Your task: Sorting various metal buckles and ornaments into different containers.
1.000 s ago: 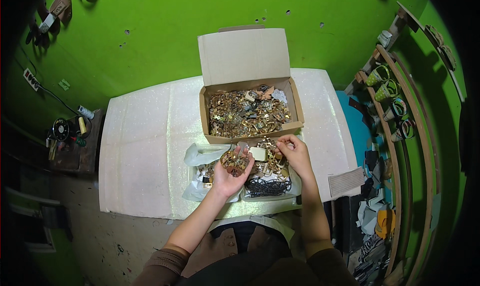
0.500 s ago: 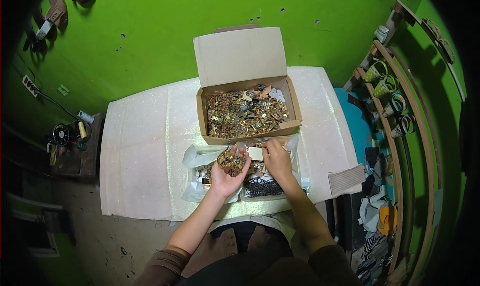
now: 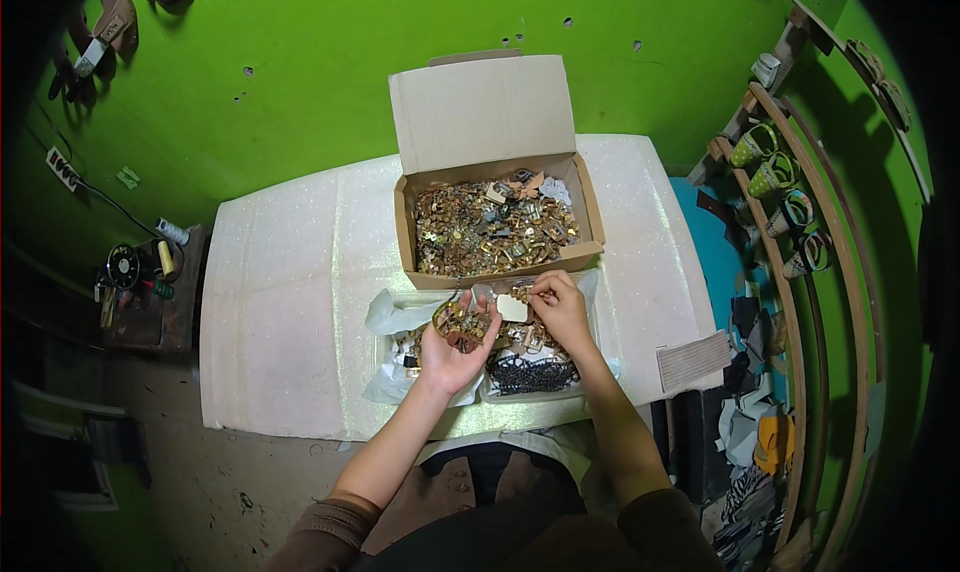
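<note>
From where I stand, the person's left hand [image 3: 450,369] is turned palm up, its fingers apart and slightly curled, with a heap of small metal fittings [image 3: 462,328] lying in the palm — gold and brownish bits, too tiny to tell one by one. The right hand [image 3: 562,308] is palm down just beside it, fingertips drawn close together over the right-hand tray; I cannot tell whether they pinch anything. A pale, squarish piece [image 3: 512,308] sits between the two hands.

Below the right fingers, a tangle of black chain [image 3: 530,375] fills the near part of that tray. Pale plastic sheeting [image 3: 388,314] sticks up at the left-hand container. Behind both, a cardboard box [image 3: 591,207] stands on the whitish desk [image 3: 270,302], its lid [image 3: 485,112] raised — more metal pieces [image 3: 490,227] crowd its inside.
</note>
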The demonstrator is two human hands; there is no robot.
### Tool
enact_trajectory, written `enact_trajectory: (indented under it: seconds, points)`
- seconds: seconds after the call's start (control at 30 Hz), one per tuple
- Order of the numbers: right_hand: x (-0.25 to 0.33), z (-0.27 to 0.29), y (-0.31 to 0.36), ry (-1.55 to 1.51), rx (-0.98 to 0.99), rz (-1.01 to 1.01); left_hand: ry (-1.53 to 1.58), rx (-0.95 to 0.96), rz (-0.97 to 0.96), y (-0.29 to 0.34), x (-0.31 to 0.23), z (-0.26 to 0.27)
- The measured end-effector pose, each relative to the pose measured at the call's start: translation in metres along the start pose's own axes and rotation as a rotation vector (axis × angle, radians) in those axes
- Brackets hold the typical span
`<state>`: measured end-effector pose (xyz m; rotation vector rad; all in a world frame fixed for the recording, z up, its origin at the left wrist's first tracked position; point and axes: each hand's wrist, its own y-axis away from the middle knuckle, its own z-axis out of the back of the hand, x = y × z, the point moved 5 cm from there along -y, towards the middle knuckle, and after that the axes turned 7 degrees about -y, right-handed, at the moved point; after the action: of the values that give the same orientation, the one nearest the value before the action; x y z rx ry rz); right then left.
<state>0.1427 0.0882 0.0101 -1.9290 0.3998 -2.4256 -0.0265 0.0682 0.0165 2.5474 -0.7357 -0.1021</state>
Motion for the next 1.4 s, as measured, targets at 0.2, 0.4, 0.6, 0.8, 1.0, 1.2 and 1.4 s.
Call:
enact_trajectory:
  seconds: [0.2, 0.4, 0.6, 0.8, 1.0, 1.2, 1.4]
  points:
    - [0.0, 0.011, -0.006, -0.235, -0.09, -0.064, 0.013, 0.011, 0.003, -0.002, -0.001, 0.001]
    - [0.005, 0.006, -0.007, -0.198, -0.091, -0.053, 0.028, 0.006, -0.019, -0.001, -0.002, 0.002]
    - [-0.005, -0.008, -0.006, -0.218, -0.094, -0.114, 0.025, -0.012, -0.039, 0.001, -0.004, 0.002]
    - [0.014, -0.027, -0.004, 0.121, 0.029, 0.099, 0.004, 0.028, -0.028, 0.001, -0.006, 0.004]
    - [0.039, -0.021, 0.003, 0.161, 0.0, 0.215, 0.026, 0.02, -0.04, 0.001, -0.005, 0.006]
    - [0.085, -0.025, 0.015, 0.146, 0.132, 0.229, 0.003, 0.036, -0.015, -0.004, -0.003, 0.011]
    - [0.108, -0.041, 0.028, 0.252, 0.313, 0.258, -0.137, -0.005, -0.043, -0.007, 0.002, 0.013]
